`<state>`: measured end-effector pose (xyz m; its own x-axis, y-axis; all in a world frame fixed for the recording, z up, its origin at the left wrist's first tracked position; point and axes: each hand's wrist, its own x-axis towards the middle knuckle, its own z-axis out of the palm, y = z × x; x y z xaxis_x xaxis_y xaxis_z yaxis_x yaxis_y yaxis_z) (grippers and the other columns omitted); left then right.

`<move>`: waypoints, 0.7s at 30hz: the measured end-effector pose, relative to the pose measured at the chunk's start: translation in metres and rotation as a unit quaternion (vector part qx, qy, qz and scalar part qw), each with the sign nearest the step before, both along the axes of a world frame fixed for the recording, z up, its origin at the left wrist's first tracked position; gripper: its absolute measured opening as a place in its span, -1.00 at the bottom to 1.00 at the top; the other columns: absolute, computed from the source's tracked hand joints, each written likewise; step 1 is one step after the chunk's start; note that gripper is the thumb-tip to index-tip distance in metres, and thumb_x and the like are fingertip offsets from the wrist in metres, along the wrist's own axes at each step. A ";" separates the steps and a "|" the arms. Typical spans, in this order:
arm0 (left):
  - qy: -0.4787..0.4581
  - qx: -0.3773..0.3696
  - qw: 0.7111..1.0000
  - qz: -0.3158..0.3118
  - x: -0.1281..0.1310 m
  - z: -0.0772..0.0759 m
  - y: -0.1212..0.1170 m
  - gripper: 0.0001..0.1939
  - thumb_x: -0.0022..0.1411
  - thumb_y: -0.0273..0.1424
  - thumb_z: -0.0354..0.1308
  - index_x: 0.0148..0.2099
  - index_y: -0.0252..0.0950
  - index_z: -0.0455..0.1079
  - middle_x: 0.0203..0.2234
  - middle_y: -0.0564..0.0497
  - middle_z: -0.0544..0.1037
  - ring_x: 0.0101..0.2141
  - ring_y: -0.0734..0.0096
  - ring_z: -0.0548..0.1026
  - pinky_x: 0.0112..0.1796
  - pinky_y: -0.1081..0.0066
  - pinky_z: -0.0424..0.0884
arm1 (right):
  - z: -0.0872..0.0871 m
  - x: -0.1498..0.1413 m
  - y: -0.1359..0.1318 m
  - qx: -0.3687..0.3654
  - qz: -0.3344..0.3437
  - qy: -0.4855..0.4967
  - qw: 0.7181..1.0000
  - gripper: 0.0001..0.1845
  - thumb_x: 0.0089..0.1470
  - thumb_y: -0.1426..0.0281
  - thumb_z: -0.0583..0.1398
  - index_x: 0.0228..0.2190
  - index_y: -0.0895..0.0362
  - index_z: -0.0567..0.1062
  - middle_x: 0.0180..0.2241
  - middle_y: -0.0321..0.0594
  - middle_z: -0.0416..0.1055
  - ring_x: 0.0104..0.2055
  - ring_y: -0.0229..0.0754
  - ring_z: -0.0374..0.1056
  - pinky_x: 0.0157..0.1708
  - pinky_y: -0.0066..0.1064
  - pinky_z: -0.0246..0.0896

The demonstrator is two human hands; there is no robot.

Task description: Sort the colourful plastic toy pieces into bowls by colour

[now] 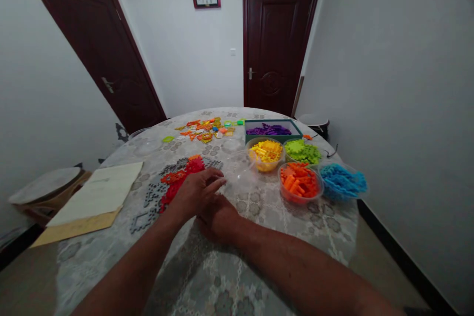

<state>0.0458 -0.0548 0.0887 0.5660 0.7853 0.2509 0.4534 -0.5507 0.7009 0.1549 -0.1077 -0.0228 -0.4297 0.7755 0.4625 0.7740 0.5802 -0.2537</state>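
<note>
My left hand (199,188) reaches across the front of the red plastic pieces (173,191), its fingers stretched out to the right and apart. I see nothing held in it. Just below, my right hand (218,218) is close against the left one, with its fingers curled inward. Whatever it may hold is hidden from view. Under and around the red pieces lie grey interlocking pieces (148,196) on the patterned tablecloth (225,276). A few orange-red pieces (174,177) lie among them.
Round tubs of yellow (265,152), green (301,150), orange (299,181) and blue pieces (342,180) stand at right. Behind them is a green-edged box (274,137) with purple pieces. Mixed small pieces (207,131) lie at the back, papers (97,192) at left.
</note>
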 end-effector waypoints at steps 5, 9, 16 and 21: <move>0.091 0.073 0.993 -0.037 0.037 -0.022 0.011 -0.78 0.35 -0.20 0.29 -0.07 -0.18 0.62 -0.23 -0.11 0.72 -0.20 0.09 0.67 -0.12 0.25 0.49 | 0.003 0.001 -0.002 -0.001 -0.002 -0.014 1.000 -0.48 0.34 0.35 0.15 0.27 0.19 0.43 0.22 0.07 0.49 0.28 0.17 0.35 0.29 -0.02 0.21; 0.137 0.091 0.985 -0.045 0.039 -0.031 0.012 -0.80 0.34 -0.23 0.30 -0.06 -0.18 0.61 -0.22 -0.13 0.72 -0.18 0.05 0.67 -0.09 0.23 0.48 | 0.004 0.001 -0.002 -0.007 0.012 -0.046 0.999 -0.49 0.32 0.40 0.15 0.25 0.19 0.45 0.21 0.05 0.50 0.28 0.18 0.35 0.32 -0.01 0.19; 0.157 0.086 0.982 -0.059 0.029 -0.034 0.000 -0.79 0.35 -0.27 0.27 -0.02 -0.18 0.61 -0.16 -0.13 0.71 -0.14 0.06 0.66 -0.06 0.23 0.49 | -0.006 0.001 -0.001 -0.058 0.009 -0.053 0.997 -0.46 0.26 0.44 0.21 0.25 0.07 0.46 0.25 -0.08 0.48 0.27 0.13 0.36 0.35 -0.04 0.16; 0.137 0.069 0.985 -0.079 0.035 -0.040 -0.002 -0.59 0.38 -0.28 0.22 0.24 -0.12 0.51 -0.03 -0.11 0.70 -0.07 0.09 0.66 0.00 0.21 0.51 | -0.019 -0.003 0.003 -0.080 -0.034 -0.038 0.995 -0.44 0.22 0.45 0.23 0.24 0.05 0.48 0.26 -0.11 0.48 0.29 0.15 0.35 0.31 -0.07 0.24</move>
<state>0.0812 -0.0568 0.0488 0.7402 0.6506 0.1696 0.5161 -0.7114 0.4770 0.1517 -0.1048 -0.0418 -0.4028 0.8653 0.2984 0.8307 0.4825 -0.2778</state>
